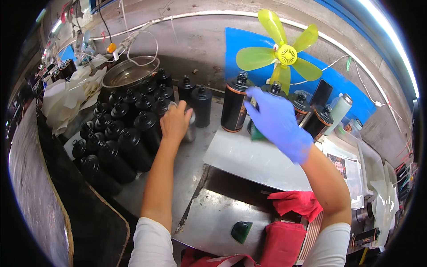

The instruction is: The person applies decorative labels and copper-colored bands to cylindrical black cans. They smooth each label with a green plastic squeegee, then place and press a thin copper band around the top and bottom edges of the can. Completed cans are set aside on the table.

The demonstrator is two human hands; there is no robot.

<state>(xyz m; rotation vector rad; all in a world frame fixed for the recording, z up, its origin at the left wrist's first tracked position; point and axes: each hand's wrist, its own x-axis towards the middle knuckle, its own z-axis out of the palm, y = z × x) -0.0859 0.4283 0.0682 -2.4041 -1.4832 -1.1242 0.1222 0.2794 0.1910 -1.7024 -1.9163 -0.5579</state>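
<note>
- Head view: the bare left hand (175, 122) has its fingers curled round the upper part of a silver canister (191, 131), whose side shows just right of and below the hand.
- Black bottles (130, 142) crowd left of that hand; another black bottle (202, 107) stands upright just beyond the canister.
- The gloved right hand (280, 120) holds thumb and forefinger apart, the other fingers hidden; I cannot tell whether it grips the dark green piece (257, 132) showing beneath it.
- A black bottle with copper-coloured trim (233, 107) stands upright just left of the glove; similar trimmed bottles (299, 104) stand behind it and to its right.
</note>
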